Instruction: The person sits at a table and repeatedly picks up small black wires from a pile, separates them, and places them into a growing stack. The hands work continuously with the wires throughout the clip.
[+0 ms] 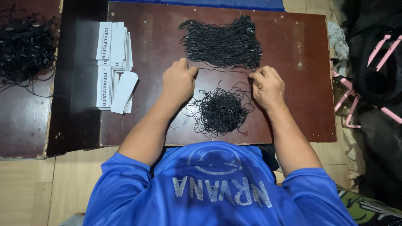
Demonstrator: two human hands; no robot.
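Covering a pale wood floor point(63, 184), a dark brown table point(293, 83) carries white paper tags point(115, 67) and two heaps of black cord. Both hands pinch one thin black string point(222, 70) taut between them: left hand point(179, 80), right hand point(268, 86), each grip pressed together, with the loose heap point(221, 111) just below.

A makeshift home workshop for piecework, set up low on the floor.

I look down on a dark brown wooden board point(293, 50) laid flat over pale wood-look flooring point(25, 188). Black thin cords lie sorted in a neat far bundle point(224, 42) and a tangled near heap point(220, 111), beside stacks of white paper tags point(115, 67) at left. More tangled black cord point(25, 46) sits far left, and pink plastic hangers point(354, 98) lie at right.
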